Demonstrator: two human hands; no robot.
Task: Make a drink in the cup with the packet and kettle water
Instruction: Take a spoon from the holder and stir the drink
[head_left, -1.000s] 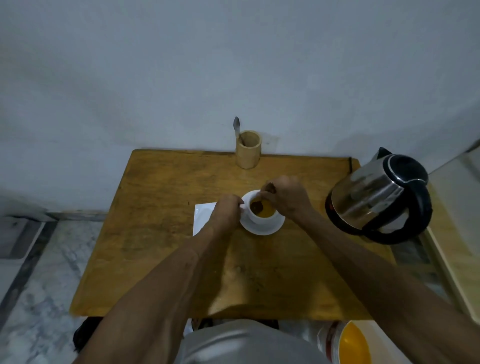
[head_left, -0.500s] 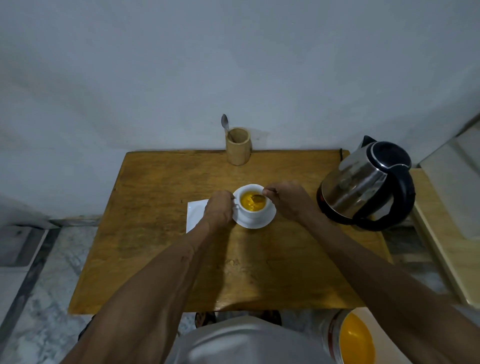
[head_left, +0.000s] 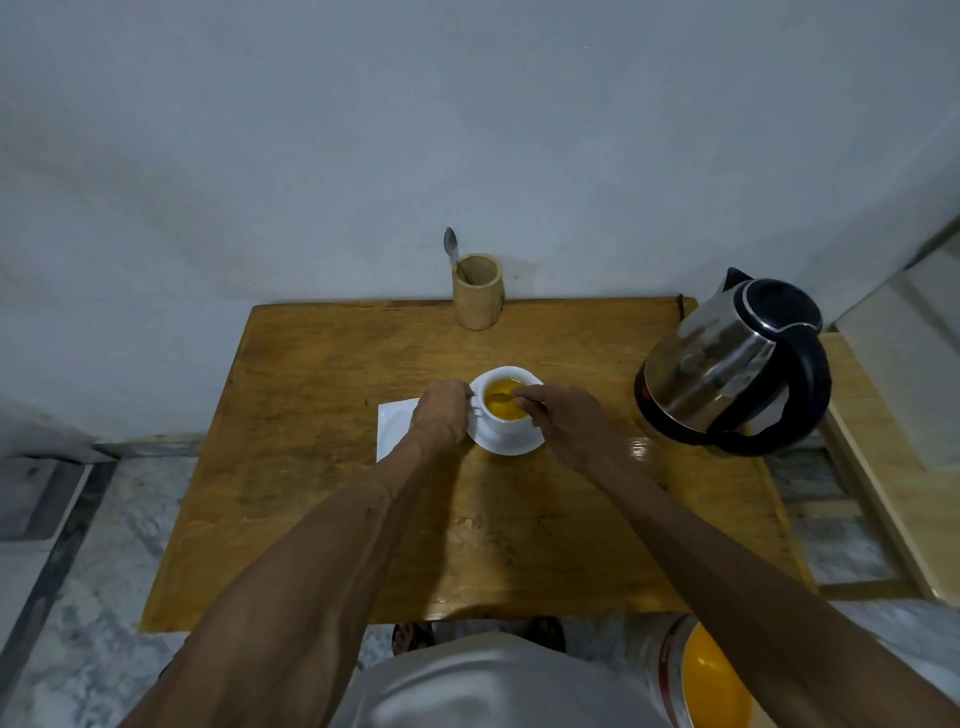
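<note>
A white cup (head_left: 506, 423) full of orange-yellow liquid stands on a white saucer (head_left: 511, 447) in the middle of the wooden table (head_left: 332, 467). My left hand (head_left: 439, 418) grips the cup's handle on its left side. My right hand (head_left: 566, 423) pinches a spoon (head_left: 500, 399) whose bowl dips into the liquid. A white packet (head_left: 392, 423) lies flat left of the saucer, partly under my left wrist. The steel kettle (head_left: 727, 364) with a black handle and lid stands at the table's right edge.
A bamboo holder (head_left: 478, 291) with another spoon (head_left: 451, 244) stands at the table's back edge against the wall. A wooden bench (head_left: 893, 467) borders the right side. A bucket with an orange inside (head_left: 711, 680) sits on the marble floor below right.
My right hand has shifted back and right off the cup's top, so the liquid and spoon bowl show. My head has tilted, moving the whole scene in view. My left hand keeps its grip.
</note>
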